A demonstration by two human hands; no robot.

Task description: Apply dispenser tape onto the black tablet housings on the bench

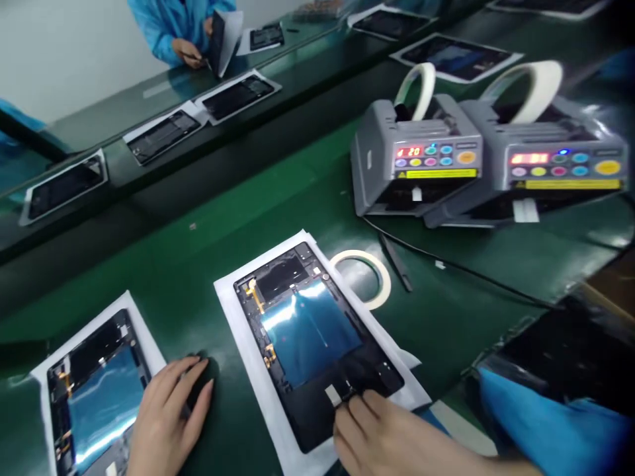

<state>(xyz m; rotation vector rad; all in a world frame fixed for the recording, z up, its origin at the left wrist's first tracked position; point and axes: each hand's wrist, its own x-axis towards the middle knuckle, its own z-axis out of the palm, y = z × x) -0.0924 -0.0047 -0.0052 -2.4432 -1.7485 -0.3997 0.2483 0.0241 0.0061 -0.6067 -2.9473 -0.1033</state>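
An open black tablet chassis with a blue film panel lies on a white sheet in front of me. My right hand rests on its near end, fingertips pressing beside a small white tape piece. My left hand lies flat on the green mat, fingers spread, between this chassis and a second open chassis at the left. Neither hand holds anything.
Two grey tape dispensers with white rolls stand at the back right. A loose tape ring and a dark tool lie beside the chassis. Further chassis sit on the far belt, where a person in blue works.
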